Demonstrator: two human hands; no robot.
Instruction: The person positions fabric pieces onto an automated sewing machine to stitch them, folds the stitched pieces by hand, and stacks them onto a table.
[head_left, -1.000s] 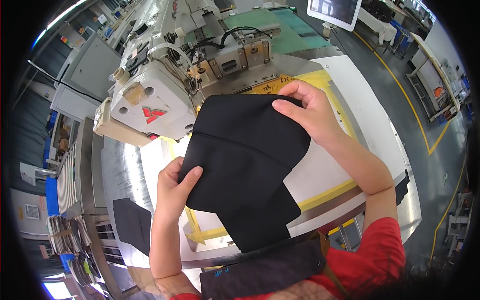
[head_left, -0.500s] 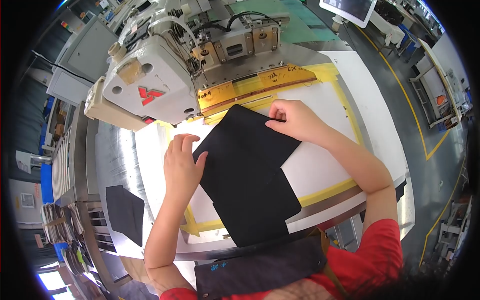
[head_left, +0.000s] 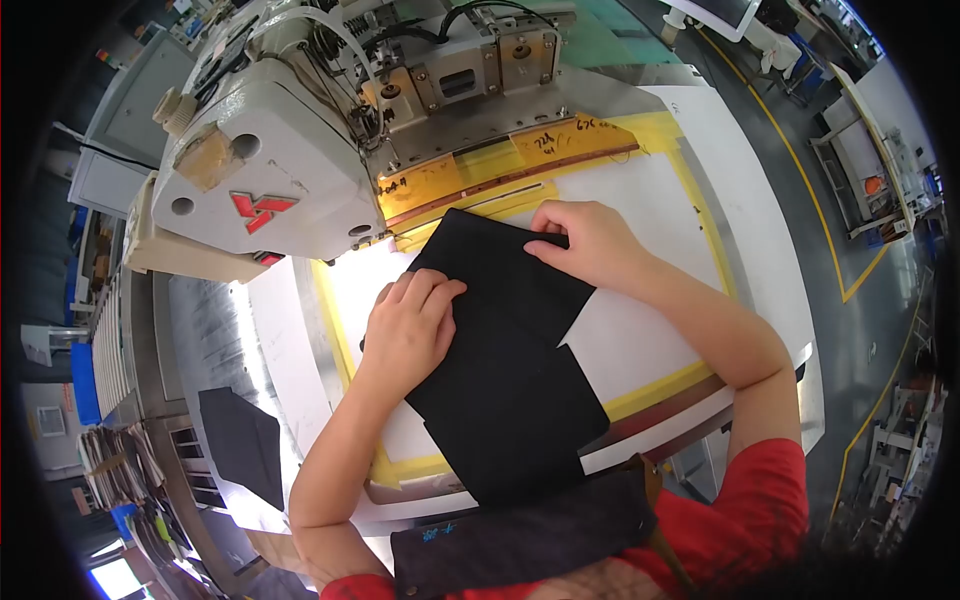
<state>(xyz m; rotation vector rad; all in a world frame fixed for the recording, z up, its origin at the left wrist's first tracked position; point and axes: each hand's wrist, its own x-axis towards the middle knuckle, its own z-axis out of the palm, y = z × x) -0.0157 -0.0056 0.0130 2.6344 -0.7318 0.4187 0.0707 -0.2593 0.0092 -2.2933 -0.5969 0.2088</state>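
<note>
1. The sewing machine [head_left: 270, 150] is standing at the upper left, its head facing the work.
2. The white sheet [head_left: 650, 300] is lying flat beside the machine, with yellow tape [head_left: 706, 228] running along its borders.
3. The black cloth [head_left: 510, 375] is lying on the sheet at an angle, its top corner sitting just below the yellow plate and its lower end reaching the apron [head_left: 530, 535].
4. The yellow plate [head_left: 545, 148] is extending rightward from beside the machine head, bearing handwritten marks.
5. The dark piece [head_left: 242, 447] is lying at the left, well apart from the cloth.
6. The left hand [head_left: 410, 325] is resting on the cloth's left side, fingers bending; whether it is gripping, I cannot tell.
7. The right hand [head_left: 585, 243] is pinching the cloth's upper right edge between thumb and fingers.
</note>
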